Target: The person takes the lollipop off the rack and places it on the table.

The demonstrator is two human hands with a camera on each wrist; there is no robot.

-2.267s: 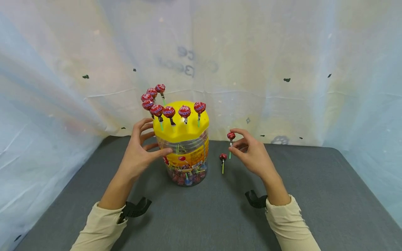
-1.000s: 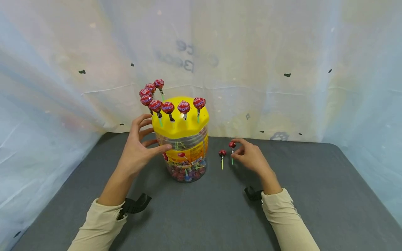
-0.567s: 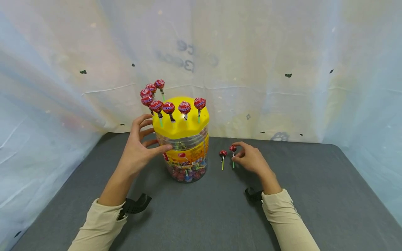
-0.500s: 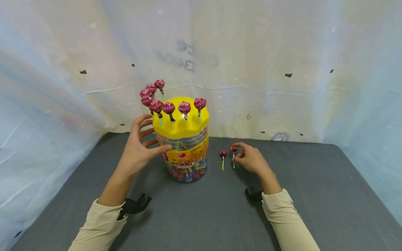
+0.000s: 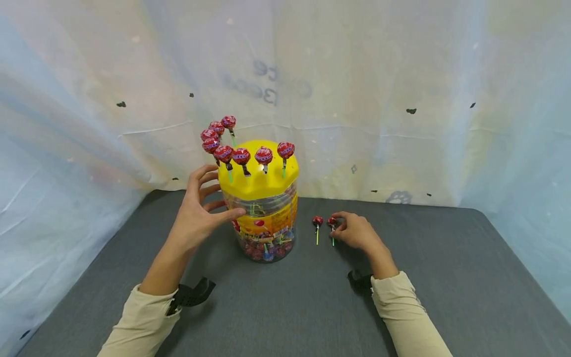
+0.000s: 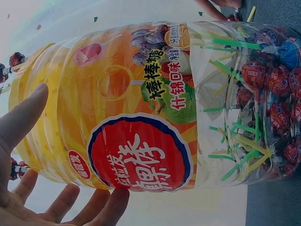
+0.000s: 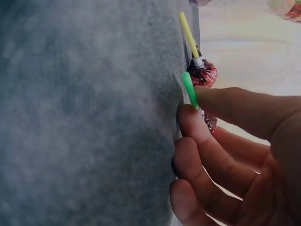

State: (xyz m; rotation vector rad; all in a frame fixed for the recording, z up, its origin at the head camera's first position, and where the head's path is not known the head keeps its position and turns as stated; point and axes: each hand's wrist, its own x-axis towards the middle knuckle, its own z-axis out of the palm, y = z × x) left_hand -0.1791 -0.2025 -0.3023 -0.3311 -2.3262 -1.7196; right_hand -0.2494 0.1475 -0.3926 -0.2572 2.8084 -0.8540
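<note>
My left hand (image 5: 194,218) grips the side of a clear lollipop jar (image 5: 278,223), thumb toward the front and fingers behind. In the left wrist view the jar's orange label (image 6: 113,87) is beside the thumb. Several red-wrapped lollipops (image 5: 263,156) stand upright along the edge of its yellow lid (image 5: 267,183). To the right of the jar, my right hand (image 5: 359,234) pinches a red lollipop with a green stick (image 7: 189,87), low at the table. Just left of it, a second lollipop (image 5: 317,221) with a yellow stick lies on the cloth.
Loose lollipops (image 6: 280,84) fill the bottom of the jar. A dark grey table (image 5: 285,317) carries everything, with a pale plastic curtain (image 5: 357,99) hanging behind and at the sides. Black straps (image 5: 192,293) are at both wrists.
My right hand has come down with the green-stick lollipop, from above the table to its surface, right of the other lollipop. My left hand keeps its grip on the jar.
</note>
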